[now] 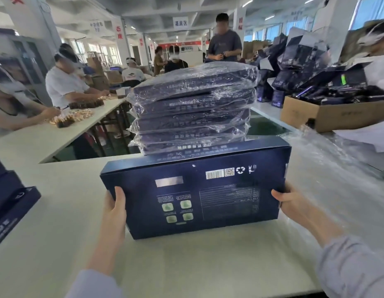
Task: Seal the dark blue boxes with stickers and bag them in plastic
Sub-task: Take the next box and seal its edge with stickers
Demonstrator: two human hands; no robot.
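Note:
A dark blue box is held over the white table, its printed back with barcode and green icons facing me. My left hand grips its left end with the thumb on top. My right hand grips its right end the same way. Behind it stands a stack of several dark blue boxes in clear plastic bags. Loose clear plastic bags lie on the table to the right.
Unbagged dark blue boxes lie at the left edge. A cardboard carton with dark items stands at the back right, white paper sheets beside it. Other people work at a neighbouring table on the left and beyond.

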